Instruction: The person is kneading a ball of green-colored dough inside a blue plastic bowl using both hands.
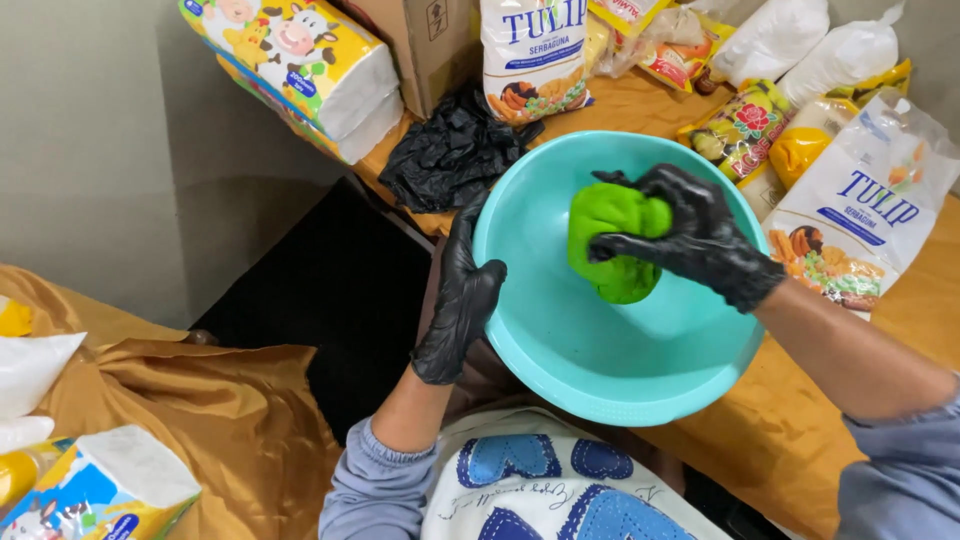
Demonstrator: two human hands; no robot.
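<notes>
A turquoise plastic bowl rests tilted at the edge of a table covered in golden cloth. Inside it lies a lump of bright green dough. My right hand, in a black glove, is closed over the top of the dough and grips it. My left hand, also in a black glove, holds the bowl's left rim with fingers pointing up along the outside.
Behind the bowl lie a crumpled pile of black gloves, white flour bags, several snack packets, a cardboard box and a tissue pack. Another tissue pack sits on golden cloth at lower left.
</notes>
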